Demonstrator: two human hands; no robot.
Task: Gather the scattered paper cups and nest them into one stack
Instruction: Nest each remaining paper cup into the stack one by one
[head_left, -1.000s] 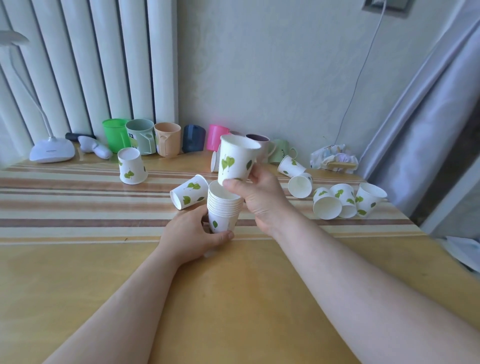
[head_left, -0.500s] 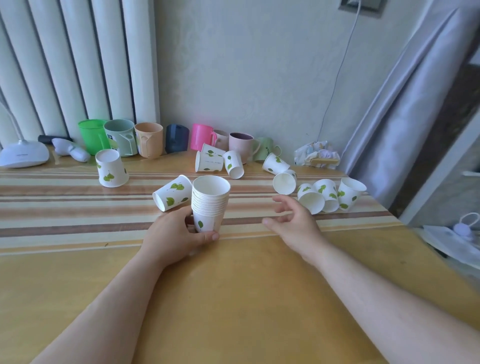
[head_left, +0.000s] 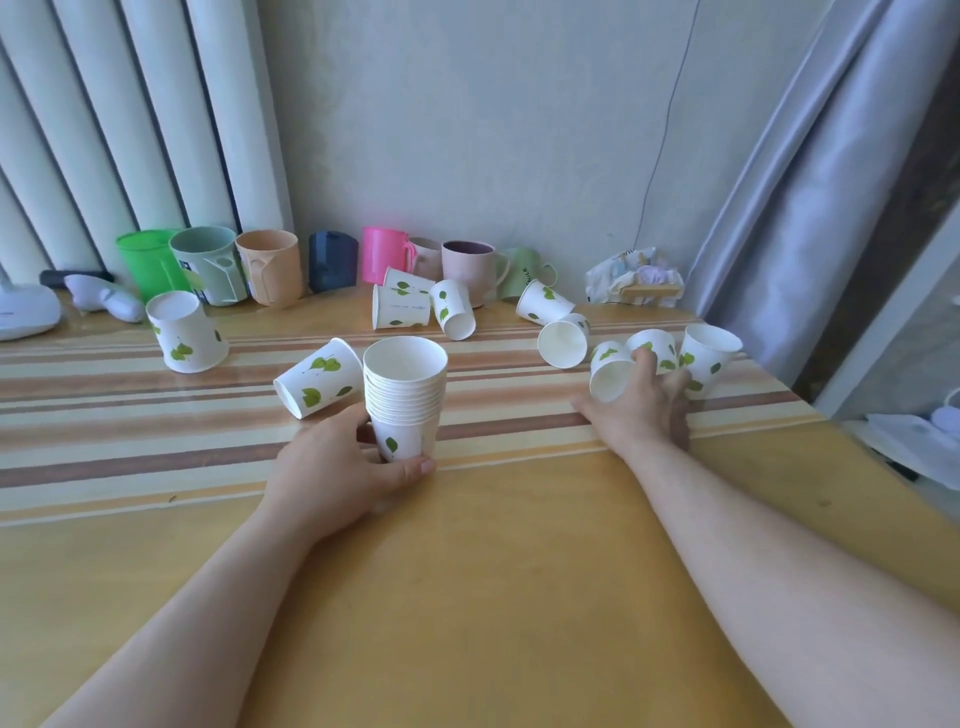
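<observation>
A stack of nested white paper cups (head_left: 405, 395) with green leaf prints stands upright mid-table, and my left hand (head_left: 343, 467) grips its base. My right hand (head_left: 641, 410) is far right, fingers laid over a tipped paper cup (head_left: 608, 376), thumb by its open mouth. Two more cups (head_left: 709, 353) stand just behind that hand. Another lies on its side (head_left: 317, 379) touching the stack's left. An upside-down cup (head_left: 184, 332) stands at the left. Several loose cups (head_left: 415, 306) lie further back, and another open-mouthed cup (head_left: 563, 343) lies near the right group.
A row of coloured plastic mugs (head_left: 270, 267) lines the wall at the back. A white lamp base (head_left: 23, 312) sits far left and a crumpled wrapper (head_left: 636, 275) back right. The table's right edge (head_left: 852, 436) runs beside a grey curtain (head_left: 810, 182).
My right hand dropped its cup onto the stack, then swung right and forward onto the tipped cup. The stack grew by one. My left hand stayed on the base.
</observation>
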